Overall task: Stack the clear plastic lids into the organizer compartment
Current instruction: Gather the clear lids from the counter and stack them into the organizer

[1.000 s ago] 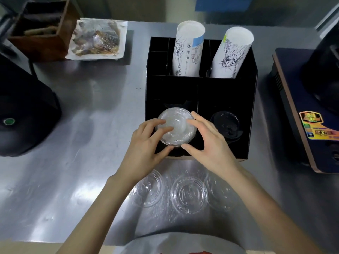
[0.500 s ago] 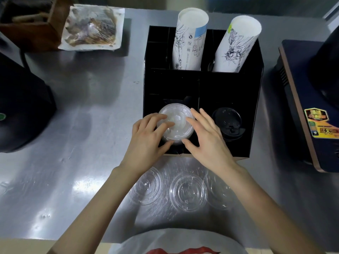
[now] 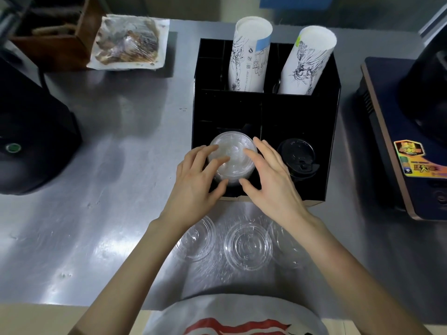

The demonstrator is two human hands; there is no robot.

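A stack of clear plastic lids (image 3: 233, 153) sits in the front left compartment of the black organizer (image 3: 326, 131). My left hand (image 3: 196, 182) holds its left side, fingertips on the top lid. From the right, my right hand (image 3: 271, 182) grips it, fingers over the rim and thumb at the front. Three more clear lids lie on the steel counter near me: a left lid (image 3: 196, 240), a middle lid (image 3: 248, 246) and a right lid (image 3: 285, 247), partly hidden by my forearms.
Black lids (image 3: 297, 155) fill the organizer's front right compartment. Two sleeves of paper cups (image 3: 250, 54) stand in the back compartments. A black machine (image 3: 29, 134) is at the left, a dark appliance (image 3: 408, 131) at the right, a wrapped tray (image 3: 129, 42) and wooden box (image 3: 53, 32) at the back left.
Both hands stay on the lid stack, which has sunk slightly deeper into the front left compartment. The camera has shifted a little.
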